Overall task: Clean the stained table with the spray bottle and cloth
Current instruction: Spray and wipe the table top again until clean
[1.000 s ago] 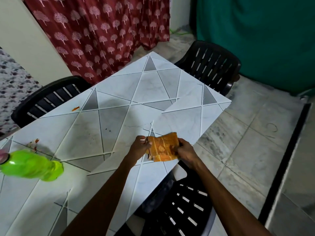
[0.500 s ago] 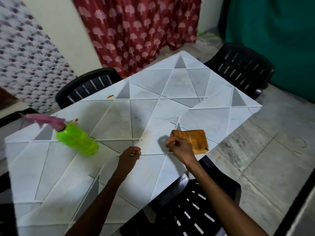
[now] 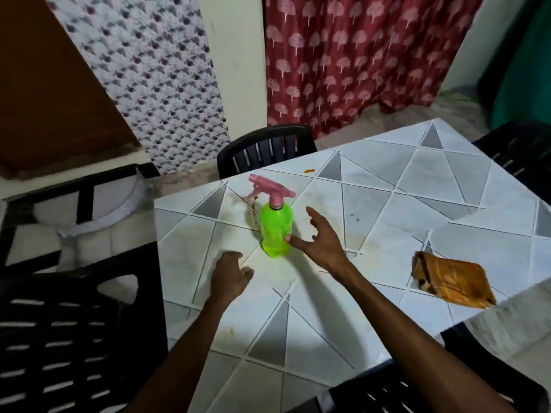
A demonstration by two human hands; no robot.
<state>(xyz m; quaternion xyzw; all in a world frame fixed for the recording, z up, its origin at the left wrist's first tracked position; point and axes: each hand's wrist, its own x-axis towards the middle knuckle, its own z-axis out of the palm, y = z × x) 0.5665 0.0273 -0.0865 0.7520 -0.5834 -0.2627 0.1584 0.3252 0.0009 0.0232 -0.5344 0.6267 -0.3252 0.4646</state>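
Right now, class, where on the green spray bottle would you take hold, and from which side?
Wrap the green body of the spray bottle just under the pink spray head, coming from its right. It stands upright, the body is round and looks narrow enough for one hand, and the open right hand is beside it there, thumb at its lower part.

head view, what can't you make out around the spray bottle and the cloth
- Head view: whether the right hand touches the spray bottle; blurred where they overlap.
- Head view: reddish stain, partly hidden behind the bottle.
- Head view: right side of the table, cut off by the frame edge.
- Head view: pattern on the cloth, blurred.
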